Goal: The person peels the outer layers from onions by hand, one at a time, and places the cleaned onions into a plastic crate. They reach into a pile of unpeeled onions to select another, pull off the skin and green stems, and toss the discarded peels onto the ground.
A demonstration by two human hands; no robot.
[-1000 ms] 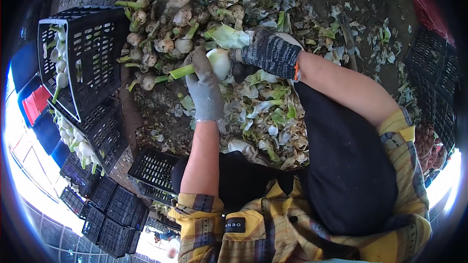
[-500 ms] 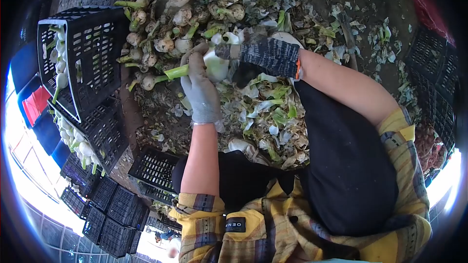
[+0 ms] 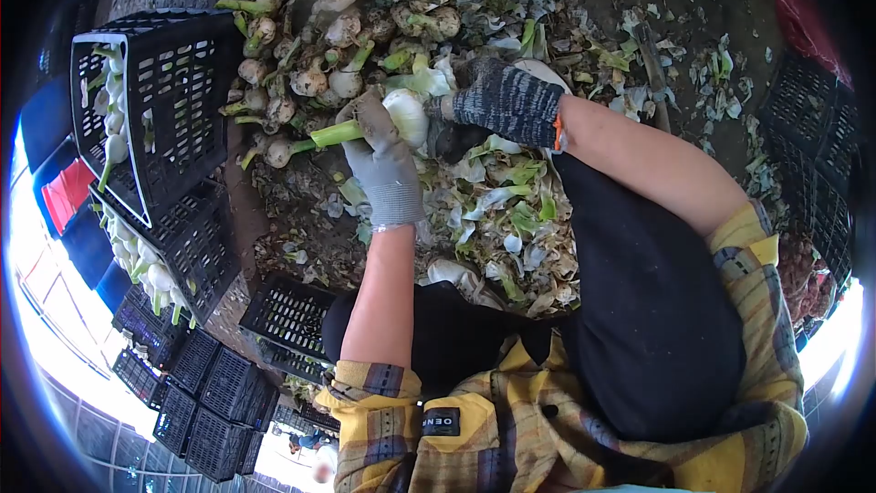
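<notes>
My left hand [image 3: 376, 151], in a pale, soiled glove, is closed around the green stem of a garlic bulb [image 3: 406, 119]. Its cut stem end points left and the white, cleaned bulb faces right. Beside the bulb is my right hand [image 3: 502, 102] in a dark speckled knit glove, fingers curled with the tips close to the bulb's right side; I cannot tell what they hold. A loosened pale green and white leaf skin [image 3: 431, 79] stands out just above the bulb. Beyond both hands lies a heap of soil-covered garlic bulbs [image 3: 338, 29] with stems.
To the left, a black plastic crate [image 3: 178, 82] holding white garlic stands tilted by another filled crate [image 3: 187, 246]. Peeled skins and leaves [image 3: 511, 205] cover the ground before my knees. More black crates [image 3: 219, 393] are stacked at lower left, others [image 3: 808, 119] at far right.
My right hand has drawn back to the right from over the bulb, showing more of its white surface. The leaf skin now stands above it. My left hand has shifted and turned slightly.
</notes>
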